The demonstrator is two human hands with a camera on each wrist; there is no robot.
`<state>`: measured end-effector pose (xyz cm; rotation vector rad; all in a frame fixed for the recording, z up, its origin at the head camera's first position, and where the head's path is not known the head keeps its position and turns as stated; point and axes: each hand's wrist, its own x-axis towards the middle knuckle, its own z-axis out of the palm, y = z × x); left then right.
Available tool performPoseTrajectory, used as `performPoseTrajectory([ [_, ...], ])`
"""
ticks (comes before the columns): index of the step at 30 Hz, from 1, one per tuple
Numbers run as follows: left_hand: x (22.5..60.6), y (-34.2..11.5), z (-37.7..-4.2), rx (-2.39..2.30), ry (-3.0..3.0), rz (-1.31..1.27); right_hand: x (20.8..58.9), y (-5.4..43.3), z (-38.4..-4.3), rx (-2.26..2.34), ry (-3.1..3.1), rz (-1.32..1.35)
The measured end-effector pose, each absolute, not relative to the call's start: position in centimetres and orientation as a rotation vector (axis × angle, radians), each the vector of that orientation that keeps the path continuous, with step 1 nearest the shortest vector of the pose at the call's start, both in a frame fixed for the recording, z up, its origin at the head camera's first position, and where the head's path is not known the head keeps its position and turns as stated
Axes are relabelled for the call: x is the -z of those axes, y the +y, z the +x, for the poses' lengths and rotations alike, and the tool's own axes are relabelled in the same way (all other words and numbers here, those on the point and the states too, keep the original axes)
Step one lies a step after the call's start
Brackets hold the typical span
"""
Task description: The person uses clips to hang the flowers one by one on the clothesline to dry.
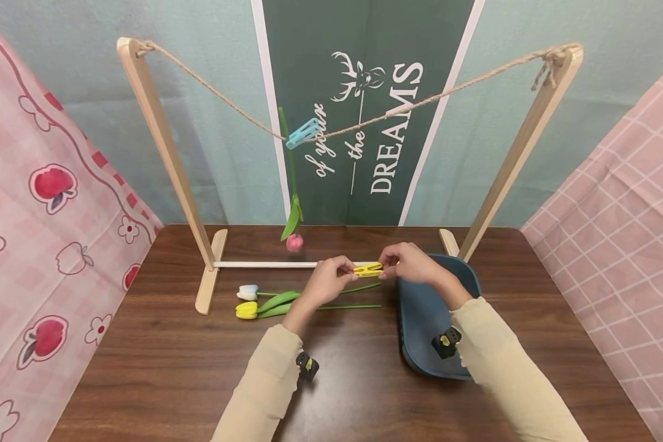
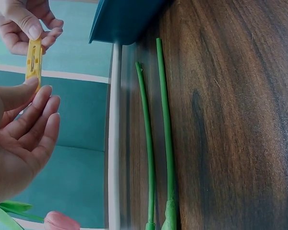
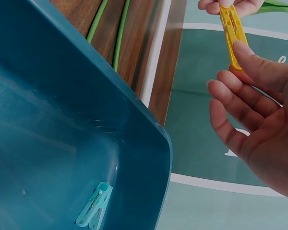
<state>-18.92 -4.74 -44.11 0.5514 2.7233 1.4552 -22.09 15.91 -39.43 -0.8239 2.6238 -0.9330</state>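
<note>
A yellow clothespin (image 1: pixel 368 270) is held between both hands above the table. My left hand (image 1: pixel 327 281) pinches one end between thumb and forefinger. At the other end, my right hand (image 1: pixel 411 265) pinches it the same way, and its remaining fingers are loosely bent in the right wrist view. Below and left of the hands, a white tulip (image 1: pixel 248 292) and a yellow tulip (image 1: pixel 247 310) lie side by side, stems pointing right; the left arm covers part of them. A pink tulip (image 1: pixel 294 243) hangs head down from the rope, clipped by a blue clothespin (image 1: pixel 302 134).
A twine rope (image 1: pixel 215 92) sags between two wooden posts (image 1: pixel 166 147), joined low down by a white rod (image 1: pixel 265 264). Under the right forearm stands a blue bin (image 1: pixel 425 325), with a turquoise clothespin (image 3: pixel 95 206) inside. Printed cloths hang behind and at both sides.
</note>
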Motion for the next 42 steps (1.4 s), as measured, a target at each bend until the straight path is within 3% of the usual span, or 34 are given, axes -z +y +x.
performPoseTrajectory([
  [42,44.19,-5.28,-19.04,-1.489,2.657,0.563,38.82,16.33,-22.58,0.883,2.729,-0.884],
])
